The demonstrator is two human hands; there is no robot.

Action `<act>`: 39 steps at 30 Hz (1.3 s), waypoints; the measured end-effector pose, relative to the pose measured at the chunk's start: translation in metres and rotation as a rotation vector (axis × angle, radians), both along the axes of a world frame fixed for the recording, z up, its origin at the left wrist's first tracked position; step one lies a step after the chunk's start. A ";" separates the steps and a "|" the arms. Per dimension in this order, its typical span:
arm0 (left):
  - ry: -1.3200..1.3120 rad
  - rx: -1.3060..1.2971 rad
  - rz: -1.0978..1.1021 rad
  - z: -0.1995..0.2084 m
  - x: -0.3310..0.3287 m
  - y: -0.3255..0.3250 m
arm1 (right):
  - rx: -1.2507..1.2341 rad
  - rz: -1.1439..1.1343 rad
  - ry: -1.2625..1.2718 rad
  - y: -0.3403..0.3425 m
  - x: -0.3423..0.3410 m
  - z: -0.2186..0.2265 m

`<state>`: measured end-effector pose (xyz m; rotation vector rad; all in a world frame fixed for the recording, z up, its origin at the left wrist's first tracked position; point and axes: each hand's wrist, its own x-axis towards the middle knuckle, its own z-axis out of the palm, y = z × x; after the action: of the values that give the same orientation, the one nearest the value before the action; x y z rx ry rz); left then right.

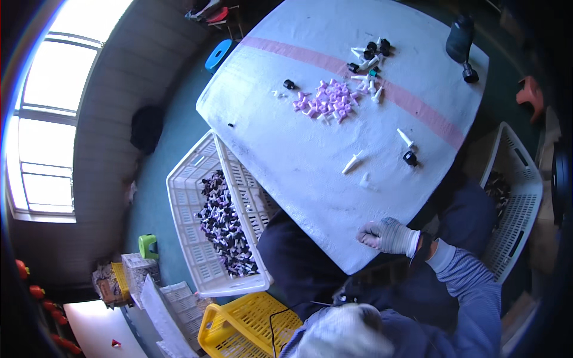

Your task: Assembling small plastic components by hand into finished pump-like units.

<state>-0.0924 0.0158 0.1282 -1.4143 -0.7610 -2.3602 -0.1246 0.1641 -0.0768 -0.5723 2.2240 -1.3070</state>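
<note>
Table point(310, 173): broad white top under and beyond the right fingers, probably serving as a spread-out surface so small parts stay visible.
White crate point(186, 206): left of the right fingers, against the table's side, likely there for easy reach; mixed parts fill its bottom.
Left hand point(346, 331): a pale blur nearer the body than the right fingers; finger state cannot be told.
Right hand point(388, 236): gloved, at the table's near edge, fingers curled inward; whether they grip anything cannot be told.
Pink pieces point(328, 100): heaped well beyond the right fingers, seemingly grouped by colour.
White pointed piece point(352, 162): loose, beyond the right fingertips, not touching.
Black cap point(410, 158): also beyond them, slightly rightward.
</note>
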 end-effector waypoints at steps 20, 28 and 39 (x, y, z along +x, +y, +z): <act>-1.400 -0.300 0.020 -0.069 0.019 -0.015 | -0.564 -0.365 0.303 -0.002 0.019 0.121; -1.349 -0.342 0.004 -0.079 0.039 -0.018 | -0.597 -0.332 0.368 -0.008 0.043 0.138; -0.814 -0.917 0.734 -0.123 0.079 -0.023 | -0.133 -0.383 0.504 -0.011 0.087 0.100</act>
<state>-0.0133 -0.0070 0.0055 -0.1085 -2.2806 -1.9220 -0.0377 0.1531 0.0235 -0.5939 2.7760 -1.6541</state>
